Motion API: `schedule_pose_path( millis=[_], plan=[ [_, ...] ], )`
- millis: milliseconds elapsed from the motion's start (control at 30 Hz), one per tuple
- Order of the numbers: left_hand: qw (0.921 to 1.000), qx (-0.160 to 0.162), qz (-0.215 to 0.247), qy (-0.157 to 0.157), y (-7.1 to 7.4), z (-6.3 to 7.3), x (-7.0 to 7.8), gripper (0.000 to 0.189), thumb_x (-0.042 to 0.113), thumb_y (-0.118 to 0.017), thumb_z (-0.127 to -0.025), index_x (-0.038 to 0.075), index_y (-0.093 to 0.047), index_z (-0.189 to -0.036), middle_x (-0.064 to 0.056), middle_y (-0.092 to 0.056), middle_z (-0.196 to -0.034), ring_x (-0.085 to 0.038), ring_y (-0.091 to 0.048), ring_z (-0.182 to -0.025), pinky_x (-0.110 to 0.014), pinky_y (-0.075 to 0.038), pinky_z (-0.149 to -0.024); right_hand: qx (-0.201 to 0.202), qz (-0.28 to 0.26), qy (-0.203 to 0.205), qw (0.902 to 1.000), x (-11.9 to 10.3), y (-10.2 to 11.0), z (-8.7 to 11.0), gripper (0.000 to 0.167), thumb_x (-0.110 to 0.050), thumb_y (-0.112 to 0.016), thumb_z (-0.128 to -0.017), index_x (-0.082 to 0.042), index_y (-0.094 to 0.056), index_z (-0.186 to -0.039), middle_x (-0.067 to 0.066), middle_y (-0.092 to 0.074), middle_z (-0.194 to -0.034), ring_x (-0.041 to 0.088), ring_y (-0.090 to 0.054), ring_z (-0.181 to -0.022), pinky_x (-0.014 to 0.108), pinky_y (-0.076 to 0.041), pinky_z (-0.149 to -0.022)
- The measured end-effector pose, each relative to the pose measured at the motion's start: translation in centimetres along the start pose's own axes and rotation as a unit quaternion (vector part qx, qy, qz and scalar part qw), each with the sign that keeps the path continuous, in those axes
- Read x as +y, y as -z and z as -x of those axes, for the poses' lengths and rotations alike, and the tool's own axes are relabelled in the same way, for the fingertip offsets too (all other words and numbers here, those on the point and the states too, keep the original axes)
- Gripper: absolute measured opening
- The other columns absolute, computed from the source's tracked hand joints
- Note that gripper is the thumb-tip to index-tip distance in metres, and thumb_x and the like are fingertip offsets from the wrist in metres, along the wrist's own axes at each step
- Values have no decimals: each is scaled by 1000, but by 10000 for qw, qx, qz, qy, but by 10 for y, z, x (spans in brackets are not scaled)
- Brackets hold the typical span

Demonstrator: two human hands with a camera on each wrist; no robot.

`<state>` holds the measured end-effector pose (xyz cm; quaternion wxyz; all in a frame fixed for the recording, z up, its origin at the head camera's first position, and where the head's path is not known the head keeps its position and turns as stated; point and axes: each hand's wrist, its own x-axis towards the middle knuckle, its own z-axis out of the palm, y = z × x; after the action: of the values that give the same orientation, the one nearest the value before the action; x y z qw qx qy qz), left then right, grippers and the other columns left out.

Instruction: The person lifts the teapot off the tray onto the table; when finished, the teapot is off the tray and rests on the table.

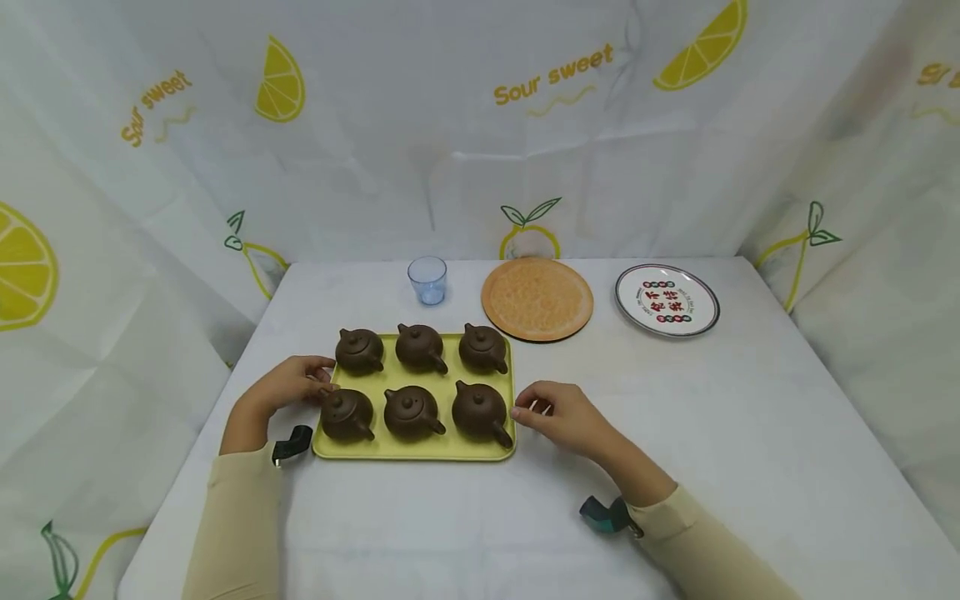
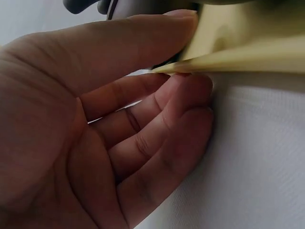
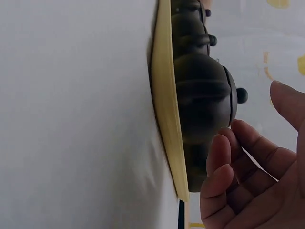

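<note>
A yellow tray (image 1: 390,450) bears small brown teapots in two rows of three, among them a front right teapot (image 1: 480,411) and a front left teapot (image 1: 348,414). My left hand (image 1: 296,383) is at the tray's left edge. In the left wrist view, that hand (image 2: 119,119) pinches the tray rim (image 2: 248,59), thumb above and fingers beneath. By the tray's right edge is my right hand (image 1: 558,414). In the right wrist view, this hand (image 3: 257,176) has loosely bent fingers beside the teapots (image 3: 205,100), thumb well apart, nothing in its grasp.
Behind the tray stand a clear blue glass (image 1: 428,282), a round tan mat (image 1: 537,300) and a white plate (image 1: 666,302) with red print. A white cloth (image 1: 420,533) covers the table, and a lemon-print curtain (image 1: 420,125) hangs around it.
</note>
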<state>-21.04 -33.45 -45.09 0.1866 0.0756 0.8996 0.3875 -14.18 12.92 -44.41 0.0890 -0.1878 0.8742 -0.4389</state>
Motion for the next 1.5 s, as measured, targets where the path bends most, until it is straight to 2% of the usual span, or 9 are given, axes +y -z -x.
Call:
schedule_pose_path(
  millis=[133, 267, 467, 667, 800, 933, 1067, 1233, 1500],
  plan=[
    [9998, 26, -186, -107, -2, 3, 0, 61, 2, -68, -77, -12, -48, -133, -11, -60, -95, -20, -55, -85, -33, -46, -78, -351, -97, 19, 9993, -4, -14, 4, 21, -44, -69, -87, -23, -70, -89, -8, -61, -76, 14, -56, -66, 30, -47, -55],
    [9994, 81, -272, -221, -3, 5, -2, 65, -1, -67, -73, -11, -48, -134, -11, -60, -98, -21, -53, -88, -36, -42, -82, -479, -74, 224, 9986, -4, -24, 6, 17, -37, -69, -89, -19, -71, -90, -10, -62, -79, 11, -56, -68, 28, -48, -58],
    [9987, 168, -76, -470, -6, 5, -6, 63, -8, -62, -73, -15, -47, -134, -12, -60, -94, -21, -53, -81, -29, -47, -71, -443, -208, 101, 9988, -4, -30, 8, 11, -24, -67, -92, -15, -71, -89, -8, -62, -78, 11, -55, -66, 27, -47, -58],
    [9986, 137, -167, -485, -8, 6, -6, 62, -11, -52, -75, -17, -43, -136, -12, -59, -94, -20, -53, -73, -29, -47, -64, -361, -360, -109, 9986, -4, -28, 12, 13, -20, -63, -95, -9, -69, -95, -2, -64, -72, 14, -60, -65, 28, -49, -61],
    [9986, 148, -192, -475, -8, 5, -6, 62, -13, -45, -75, -18, -40, -137, -13, -58, -96, -21, -53, -71, -31, -49, -63, -63, -201, 86, 9997, -2, -21, 14, 10, -19, -63, -95, -12, -70, -96, -4, -64, -75, 13, -61, -68, 28, -48, -65],
    [9987, 93, -95, -485, -8, 4, -5, 62, -13, -44, -76, -19, -39, -137, -14, -57, -96, -21, -53, -70, -32, -49, -62, 208, -356, 96, 9991, 2, -5, 17, 11, -18, -62, -95, -10, -69, -99, -2, -66, -79, 14, -63, -74, 28, -48, -64],
    [9989, 72, 1, -457, -9, 4, -5, 63, -13, -44, -75, -20, -38, -137, -14, -57, -96, -21, -53, -69, -32, -49, -61, 564, -391, -67, 9976, 9, 17, 16, 14, -19, -61, -96, -9, -69, -102, -1, -67, -80, 16, -64, -78, 30, -46, -63],
    [9988, 82, 66, -487, -10, 3, -7, 63, -13, -46, -75, -19, -40, -137, -15, -58, -97, -20, -54, -72, -31, -49, -63, 979, -78, -332, 9946, 25, 40, 12, 17, -20, -61, -96, -7, -69, -104, 0, -68, -81, 24, -64, -79, 30, -43, -59],
    [9953, 186, 921, -248, -9, 3, -20, 66, -8, -59, -77, -13, -41, -140, -17, -56, -102, -16, -54, -74, -29, -50, -65, 1146, 232, -681, 9908, 47, 50, 3, 19, -19, -60, -97, -4, -69, -105, 6, -70, -86, 20, -66, -81, 33, -45, -64]
  ],
)
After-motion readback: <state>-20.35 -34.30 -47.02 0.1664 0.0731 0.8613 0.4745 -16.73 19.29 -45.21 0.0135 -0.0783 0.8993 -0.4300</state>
